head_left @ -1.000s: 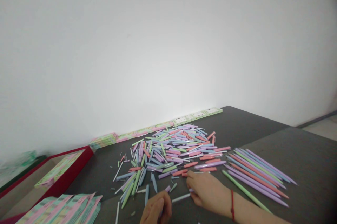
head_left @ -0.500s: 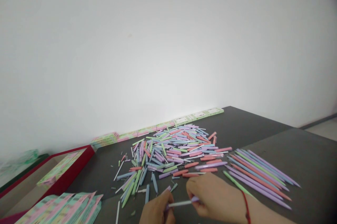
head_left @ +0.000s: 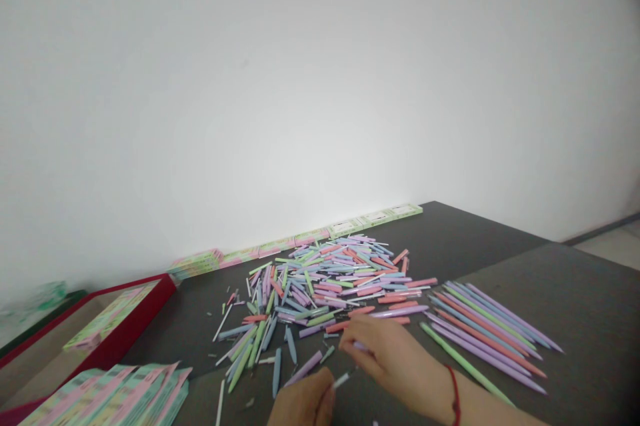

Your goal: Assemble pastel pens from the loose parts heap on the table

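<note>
My left hand (head_left: 303,401) is closed at the bottom middle, pinching a white pen refill (head_left: 343,379) whose thin tip points right. A purple pen barrel (head_left: 306,369) shows just beyond its knuckles; whether the hand touches it I cannot tell. To the right, my right hand (head_left: 393,358), with a red cord at the wrist, is closed around a small purple pen part (head_left: 360,346), mostly hidden by the fingers. A short gap separates that part from the refill tip. Beyond both hands spreads a pile of pastel pen parts (head_left: 330,276).
Long pointed pens (head_left: 490,326) lie in a row at right, with a green one (head_left: 463,363) nearer my wrist. At left are a red-rimmed box (head_left: 150,309) and fanned printed packets (head_left: 110,396). Flat printed boxes (head_left: 370,218) line the wall.
The purple part in my right hand has come away from the refill's end, and that hand has shifted slightly up and left. My left hand still grips the refill, now lower and turned.
</note>
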{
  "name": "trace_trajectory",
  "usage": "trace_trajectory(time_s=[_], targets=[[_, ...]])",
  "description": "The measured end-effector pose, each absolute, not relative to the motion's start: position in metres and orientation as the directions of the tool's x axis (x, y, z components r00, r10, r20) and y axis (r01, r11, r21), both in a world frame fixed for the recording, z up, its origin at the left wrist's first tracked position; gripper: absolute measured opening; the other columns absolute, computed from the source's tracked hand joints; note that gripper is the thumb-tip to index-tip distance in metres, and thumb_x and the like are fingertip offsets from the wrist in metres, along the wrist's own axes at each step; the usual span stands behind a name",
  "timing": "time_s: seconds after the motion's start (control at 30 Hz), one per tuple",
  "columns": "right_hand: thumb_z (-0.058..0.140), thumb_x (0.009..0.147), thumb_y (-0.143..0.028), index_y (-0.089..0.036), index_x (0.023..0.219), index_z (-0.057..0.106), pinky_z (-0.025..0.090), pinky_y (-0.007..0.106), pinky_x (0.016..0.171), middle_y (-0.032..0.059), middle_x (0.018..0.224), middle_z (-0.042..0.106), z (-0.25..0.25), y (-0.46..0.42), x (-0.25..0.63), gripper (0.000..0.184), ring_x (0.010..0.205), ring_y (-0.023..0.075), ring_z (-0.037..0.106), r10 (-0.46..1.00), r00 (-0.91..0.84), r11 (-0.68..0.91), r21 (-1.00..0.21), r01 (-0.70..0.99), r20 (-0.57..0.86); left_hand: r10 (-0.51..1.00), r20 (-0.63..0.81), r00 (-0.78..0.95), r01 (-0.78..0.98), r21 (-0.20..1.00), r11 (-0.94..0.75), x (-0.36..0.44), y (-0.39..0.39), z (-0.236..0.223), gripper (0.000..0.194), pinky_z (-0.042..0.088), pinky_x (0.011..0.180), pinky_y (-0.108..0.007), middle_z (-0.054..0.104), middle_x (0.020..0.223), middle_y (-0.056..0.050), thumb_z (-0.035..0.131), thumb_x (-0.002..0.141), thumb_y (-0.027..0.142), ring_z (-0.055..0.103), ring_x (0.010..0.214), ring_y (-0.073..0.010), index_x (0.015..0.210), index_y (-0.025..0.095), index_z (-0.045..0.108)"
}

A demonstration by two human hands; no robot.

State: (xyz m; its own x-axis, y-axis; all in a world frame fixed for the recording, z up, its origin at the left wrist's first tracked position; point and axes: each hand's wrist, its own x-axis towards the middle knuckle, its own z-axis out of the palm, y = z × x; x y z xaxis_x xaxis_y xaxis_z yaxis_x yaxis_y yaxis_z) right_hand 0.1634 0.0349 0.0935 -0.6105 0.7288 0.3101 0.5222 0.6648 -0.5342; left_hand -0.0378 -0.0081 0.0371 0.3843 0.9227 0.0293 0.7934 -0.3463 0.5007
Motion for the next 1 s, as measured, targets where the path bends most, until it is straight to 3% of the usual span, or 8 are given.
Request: trace_trajectory(time_s=[0.1,0.23,0.33,0.57,0.7,0.8,0.9,1.0], targets=[[0.036,0.095,-0.028,-0.019,0.089,0.062,0.043,0.026,0.075,0.0037,0.087,0.066,0.099,0.043,0.172,0.028,0.083,0.0168,0.059,0.823,-0.473,0.520,-0.751,0.407,0.313,0.940,0.095,0.328,0.709,0.632,-0.312,-0.043,-0.010,0.041,0.029,0.039,0.061,-0.021,0.057,0.071,-0.001,0.029,0.094,0.032,0.054,0.066,-0.0156,0.076,0.022,0.049],[0.056,0.083,-0.024,-0.020,0.090,0.064,0.043,0.027,0.079,0.0020,0.093,0.068,0.091,0.043,0.167,0.011,0.090,0.0190,0.060,0.821,-0.543,0.380,-0.880,0.285,0.179,0.929,0.122,0.350,0.622,0.712,-0.327,-0.041,-0.009,0.042,0.031,0.038,0.059,-0.021,0.050,0.067,0.001,0.030,0.093,0.037,0.047,0.061,-0.0145,0.070,0.022,0.044],[0.059,0.075,-0.016,-0.019,0.077,0.062,0.041,0.025,0.077,0.0003,0.087,0.067,0.080,0.039,0.159,0.005,0.090,0.0188,0.059,0.832,-0.529,0.350,-0.897,0.269,0.166,0.926,0.144,0.349,0.607,0.718,-0.340,-0.039,-0.008,0.035,0.035,0.038,0.059,-0.022,0.049,0.067,0.000,0.028,0.093,0.041,0.047,0.064,-0.0155,0.069,0.022,0.044],[0.058,0.072,-0.014,-0.017,0.065,0.058,0.030,0.020,0.054,-0.0054,0.061,0.052,0.062,0.036,0.148,0.007,0.060,0.0109,0.048,0.862,-0.473,0.356,-0.882,0.310,0.182,0.932,0.186,0.310,0.661,0.663,-0.353,-0.035,-0.006,0.016,0.049,0.037,0.060,-0.024,0.054,0.068,-0.001,0.019,0.092,0.056,0.049,0.063,-0.0162,0.076,0.022,0.051],[0.054,0.078,-0.020,-0.019,0.081,0.062,0.036,0.021,0.060,-0.0025,0.073,0.061,0.064,0.038,0.151,0.008,0.069,0.0132,0.054,0.869,-0.462,0.336,-0.896,0.292,0.175,0.943,0.129,0.307,0.603,0.740,-0.298,-0.033,-0.006,0.015,0.052,0.032,0.052,-0.024,0.044,0.061,0.003,0.016,0.091,0.061,0.041,0.055,-0.0143,0.073,0.022,0.046],[0.055,0.079,-0.023,-0.019,0.088,0.062,0.038,0.023,0.064,0.0014,0.086,0.067,0.073,0.034,0.163,0.012,0.076,0.0161,0.058,0.883,-0.454,0.356,-0.801,0.481,0.120,0.951,0.133,0.280,0.565,0.778,-0.276,-0.032,-0.007,0.019,0.051,0.032,0.051,-0.024,0.040,0.062,0.003,0.019,0.091,0.060,0.040,0.057,-0.0143,0.071,0.022,0.045],[0.063,0.071,-0.026,-0.018,0.081,0.063,0.039,0.027,0.063,0.0054,0.083,0.069,0.075,0.018,0.176,0.013,0.076,0.0218,0.062,0.894,-0.445,0.348,-0.541,0.766,-0.055,0.959,0.154,0.238,0.569,0.778,-0.266,-0.030,-0.009,0.023,0.048,0.032,0.053,-0.024,0.042,0.063,0.003,0.022,0.093,0.056,0.042,0.060,-0.0151,0.072,0.021,0.047],[0.065,0.068,-0.022,-0.017,0.088,0.064,0.042,0.030,0.065,0.0118,0.090,0.072,0.069,-0.003,0.181,0.021,0.084,0.0297,0.066,0.899,-0.385,0.297,-0.356,0.886,-0.208,0.958,0.191,0.213,0.574,0.769,-0.281,-0.026,-0.012,0.026,0.044,0.033,0.054,-0.024,0.045,0.063,0.002,0.025,0.093,0.052,0.044,0.061,-0.0157,0.071,0.022,0.047]])
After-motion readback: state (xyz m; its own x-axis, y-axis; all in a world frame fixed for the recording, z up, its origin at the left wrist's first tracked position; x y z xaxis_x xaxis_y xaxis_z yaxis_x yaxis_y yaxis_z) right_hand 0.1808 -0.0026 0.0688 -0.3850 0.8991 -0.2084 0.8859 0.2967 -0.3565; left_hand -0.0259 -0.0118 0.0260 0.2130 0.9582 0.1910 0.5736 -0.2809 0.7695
